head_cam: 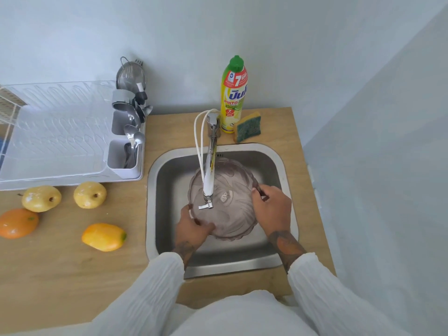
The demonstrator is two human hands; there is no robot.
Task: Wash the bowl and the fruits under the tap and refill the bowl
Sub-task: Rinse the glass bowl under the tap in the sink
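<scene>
A clear pinkish glass bowl [230, 214] sits in the steel sink [169, 180], under the spout of the tap [209, 180]. My left hand [191, 229] grips the bowl's near-left rim. My right hand [272, 208] holds its right rim, fingers curled over the edge. On the wooden counter to the left lie two yellow pears [41, 198] [90, 194], an orange [18, 223] and a yellow-orange mango [104, 236]. I cannot tell whether water is running.
A white dish rack [55, 141] with a cutlery holder [126, 151] stands at the back left. A yellow dish-soap bottle [234, 98] and a green-and-yellow sponge [248, 127] stand behind the sink. A wall runs close on the right.
</scene>
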